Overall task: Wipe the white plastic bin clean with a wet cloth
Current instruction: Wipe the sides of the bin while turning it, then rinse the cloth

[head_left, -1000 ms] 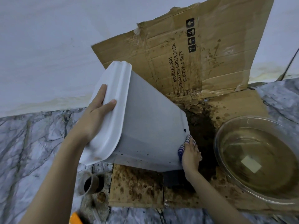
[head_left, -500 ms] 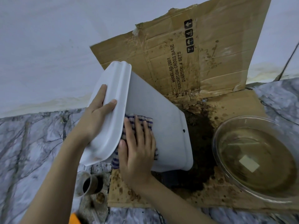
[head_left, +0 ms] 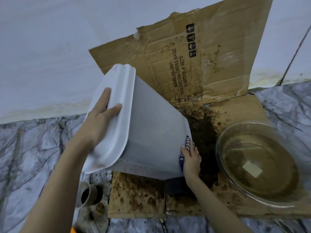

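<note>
The white plastic bin point(head_left: 151, 132) is tilted on its side above the stained cardboard, its rim toward me at the left and its base at the right. My left hand point(head_left: 99, 118) grips the wide rim, thumb over the lip. My right hand point(head_left: 191, 157) presses a blue-and-white striped cloth point(head_left: 184, 153) against the bin's bottom right edge; most of the cloth is hidden under the palm. Small dark specks dot the bin's lower side.
A soiled cardboard sheet point(head_left: 134, 197) lies on the marble floor and leans up the wall behind. A glass bowl point(head_left: 259, 160) of murky water sits at the right. A dark soil patch point(head_left: 205, 140) lies beside the bin's base. A small brown cup point(head_left: 89, 195) stands at lower left.
My right hand slid the cloth from near the rim down along the bin's side to its base edge. My left hand kept its grip on the rim.
</note>
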`<state>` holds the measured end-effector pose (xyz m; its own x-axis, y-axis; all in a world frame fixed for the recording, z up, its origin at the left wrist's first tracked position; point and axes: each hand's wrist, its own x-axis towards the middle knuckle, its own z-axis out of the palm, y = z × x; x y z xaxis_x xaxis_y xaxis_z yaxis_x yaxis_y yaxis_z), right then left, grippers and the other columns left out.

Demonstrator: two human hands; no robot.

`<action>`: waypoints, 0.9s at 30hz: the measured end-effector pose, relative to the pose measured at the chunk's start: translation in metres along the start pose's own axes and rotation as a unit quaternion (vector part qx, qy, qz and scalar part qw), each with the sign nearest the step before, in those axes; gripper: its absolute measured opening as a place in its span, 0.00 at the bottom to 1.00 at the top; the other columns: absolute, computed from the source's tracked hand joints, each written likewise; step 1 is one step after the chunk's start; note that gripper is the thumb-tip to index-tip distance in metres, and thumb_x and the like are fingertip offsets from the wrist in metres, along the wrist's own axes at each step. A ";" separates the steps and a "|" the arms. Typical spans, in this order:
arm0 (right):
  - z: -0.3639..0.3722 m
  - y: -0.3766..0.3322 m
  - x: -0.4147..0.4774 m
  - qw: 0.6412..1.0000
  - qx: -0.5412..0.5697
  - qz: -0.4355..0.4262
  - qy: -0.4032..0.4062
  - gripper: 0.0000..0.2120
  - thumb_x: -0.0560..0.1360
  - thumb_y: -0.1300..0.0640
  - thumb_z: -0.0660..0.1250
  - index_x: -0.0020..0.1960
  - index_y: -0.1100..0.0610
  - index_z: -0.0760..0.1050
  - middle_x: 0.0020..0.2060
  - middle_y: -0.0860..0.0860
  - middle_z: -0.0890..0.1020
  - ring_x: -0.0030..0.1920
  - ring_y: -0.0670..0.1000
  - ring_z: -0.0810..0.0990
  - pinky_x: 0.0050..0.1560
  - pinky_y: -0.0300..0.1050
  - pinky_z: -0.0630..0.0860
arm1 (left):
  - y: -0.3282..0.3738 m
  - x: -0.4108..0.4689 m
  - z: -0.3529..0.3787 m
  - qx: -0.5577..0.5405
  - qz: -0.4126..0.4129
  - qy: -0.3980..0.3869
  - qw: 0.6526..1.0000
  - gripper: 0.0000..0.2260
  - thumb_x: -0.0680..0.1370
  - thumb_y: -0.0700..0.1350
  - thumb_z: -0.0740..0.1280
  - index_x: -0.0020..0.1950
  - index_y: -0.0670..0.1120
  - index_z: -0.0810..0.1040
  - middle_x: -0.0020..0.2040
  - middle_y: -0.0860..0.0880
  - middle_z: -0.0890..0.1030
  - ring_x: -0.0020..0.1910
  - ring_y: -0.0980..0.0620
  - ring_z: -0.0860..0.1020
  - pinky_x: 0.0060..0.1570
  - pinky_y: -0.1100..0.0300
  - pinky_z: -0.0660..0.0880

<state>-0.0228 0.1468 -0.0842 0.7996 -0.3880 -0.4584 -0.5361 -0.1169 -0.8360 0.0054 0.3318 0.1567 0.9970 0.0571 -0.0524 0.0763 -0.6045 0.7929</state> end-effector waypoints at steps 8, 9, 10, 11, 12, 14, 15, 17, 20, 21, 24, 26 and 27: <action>-0.020 -0.050 -0.042 0.973 0.229 -0.008 0.029 0.20 0.82 0.52 0.52 0.72 0.56 0.65 0.67 0.53 0.72 0.64 0.53 0.71 0.61 0.41 0.66 | 0.027 0.001 0.033 0.121 0.053 0.000 0.991 0.27 0.81 0.53 0.56 0.78 0.53 0.48 0.78 0.56 0.50 0.76 0.55 0.50 0.75 0.53 0.47; -0.026 -0.062 -0.048 0.963 0.269 -0.006 0.016 0.19 0.82 0.53 0.52 0.71 0.56 0.66 0.66 0.54 0.73 0.62 0.51 0.72 0.59 0.41 0.66 | 0.032 0.000 0.040 0.147 0.062 -0.004 0.987 0.27 0.82 0.53 0.55 0.78 0.51 0.47 0.78 0.55 0.49 0.77 0.54 0.50 0.75 0.51 0.46; -0.033 -0.073 -0.054 0.952 0.307 -0.005 0.005 0.19 0.82 0.53 0.53 0.70 0.57 0.67 0.65 0.54 0.73 0.59 0.49 0.72 0.58 0.41 0.66 | 0.038 0.000 0.048 0.171 0.069 -0.008 0.983 0.28 0.82 0.53 0.54 0.78 0.50 0.45 0.78 0.54 0.48 0.77 0.53 0.49 0.75 0.50 0.46; -0.041 -0.085 -0.060 0.940 0.341 -0.007 -0.006 0.18 0.82 0.54 0.53 0.70 0.57 0.66 0.64 0.54 0.73 0.58 0.48 0.72 0.58 0.41 0.67 | 0.043 0.000 0.056 0.193 0.075 -0.012 0.978 0.28 0.82 0.54 0.53 0.78 0.50 0.45 0.79 0.53 0.47 0.77 0.52 0.48 0.75 0.49 0.45; -0.050 -0.094 -0.066 0.930 0.368 -0.011 -0.015 0.19 0.82 0.54 0.54 0.71 0.56 0.66 0.64 0.54 0.73 0.57 0.48 0.73 0.59 0.42 0.68 | 0.049 0.000 0.063 0.215 0.080 -0.016 0.973 0.28 0.82 0.54 0.53 0.78 0.49 0.44 0.79 0.52 0.46 0.77 0.52 0.47 0.75 0.49 0.45; -0.066 -0.112 -0.078 0.917 0.396 -0.030 -0.025 0.20 0.82 0.53 0.54 0.72 0.55 0.65 0.65 0.53 0.73 0.61 0.51 0.73 0.64 0.46 0.69 | 0.058 0.000 0.076 0.251 0.088 -0.021 0.964 0.28 0.82 0.54 0.51 0.78 0.47 0.43 0.79 0.51 0.45 0.77 0.51 0.46 0.74 0.49 0.43; -0.074 -0.120 -0.085 0.915 0.400 -0.045 -0.027 0.20 0.81 0.52 0.55 0.73 0.54 0.64 0.65 0.51 0.72 0.63 0.50 0.72 0.65 0.47 0.69 | 0.063 0.000 0.081 0.262 0.089 -0.023 0.961 0.28 0.82 0.55 0.51 0.78 0.46 0.43 0.79 0.50 0.45 0.77 0.51 0.45 0.74 0.49 0.43; -0.086 -0.130 -0.095 0.915 0.393 -0.087 -0.032 0.21 0.81 0.52 0.55 0.73 0.52 0.62 0.63 0.47 0.71 0.61 0.46 0.71 0.62 0.42 0.68 | 0.072 -0.002 0.092 0.271 0.088 -0.026 0.958 0.28 0.82 0.55 0.48 0.78 0.45 0.43 0.79 0.49 0.44 0.77 0.50 0.45 0.73 0.48 0.43; -0.094 -0.135 -0.105 0.928 0.340 -0.147 -0.040 0.20 0.81 0.51 0.54 0.73 0.50 0.61 0.62 0.44 0.71 0.62 0.43 0.69 0.62 0.39 0.67 | 0.083 -0.006 0.112 0.264 0.092 -0.032 0.960 0.27 0.82 0.55 0.46 0.78 0.44 0.45 0.79 0.48 0.46 0.77 0.50 0.45 0.73 0.47 0.43; -0.094 -0.134 -0.106 0.931 0.324 -0.162 -0.039 0.20 0.82 0.51 0.54 0.73 0.49 0.62 0.62 0.42 0.71 0.62 0.41 0.69 0.61 0.36 0.67 | 0.087 -0.007 0.119 0.260 0.094 -0.034 0.960 0.26 0.83 0.54 0.46 0.78 0.44 0.46 0.79 0.48 0.46 0.77 0.50 0.45 0.73 0.47 0.43; -0.100 -0.131 -0.106 0.932 0.315 -0.176 -0.011 0.19 0.82 0.52 0.54 0.72 0.48 0.64 0.58 0.39 0.72 0.58 0.38 0.71 0.52 0.27 0.69 | 0.098 -0.008 0.131 0.231 0.107 -0.055 0.965 0.25 0.83 0.51 0.46 0.78 0.43 0.49 0.79 0.48 0.49 0.77 0.50 0.47 0.74 0.47 0.44; -0.108 -0.129 -0.103 0.937 0.300 -0.180 0.016 0.18 0.81 0.53 0.55 0.71 0.49 0.66 0.55 0.38 0.73 0.52 0.33 0.71 0.46 0.24 0.69 | 0.105 -0.012 0.131 0.149 0.107 -0.092 0.979 0.23 0.83 0.49 0.48 0.77 0.43 0.50 0.79 0.48 0.50 0.77 0.51 0.47 0.74 0.49 0.42; -0.111 -0.128 -0.102 0.940 0.286 -0.185 0.017 0.18 0.81 0.53 0.55 0.71 0.49 0.66 0.53 0.37 0.73 0.50 0.33 0.71 0.46 0.24 0.69 | 0.108 -0.017 0.127 0.097 0.104 -0.106 0.984 0.23 0.84 0.48 0.48 0.77 0.44 0.51 0.79 0.49 0.51 0.77 0.52 0.47 0.74 0.51 0.41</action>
<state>-0.0654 0.0996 0.1029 0.8881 -0.4481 -0.1022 0.0186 0.2572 -0.9662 -0.0014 0.1644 0.1657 0.9704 -0.2378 -0.0429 -0.1484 -0.7267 0.6707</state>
